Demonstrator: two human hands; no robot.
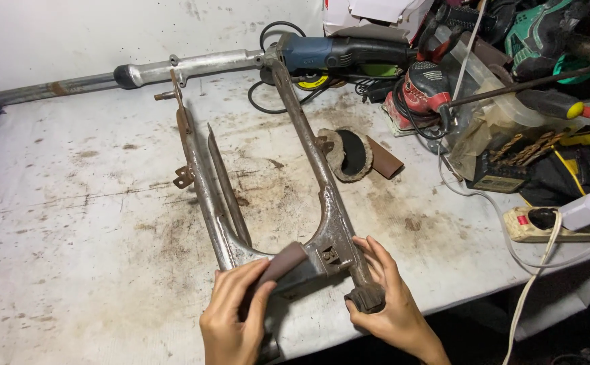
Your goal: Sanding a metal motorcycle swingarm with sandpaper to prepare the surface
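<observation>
Left hand presses brown sandpaper onto the rusty metal frame; right hand grips the frame's lower end, bottom centre.

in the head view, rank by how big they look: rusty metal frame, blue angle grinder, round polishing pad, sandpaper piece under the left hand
1. rusty metal frame
2. blue angle grinder
3. round polishing pad and sandpaper piece: look alike, and the sandpaper is nearer and partly covered.
</observation>
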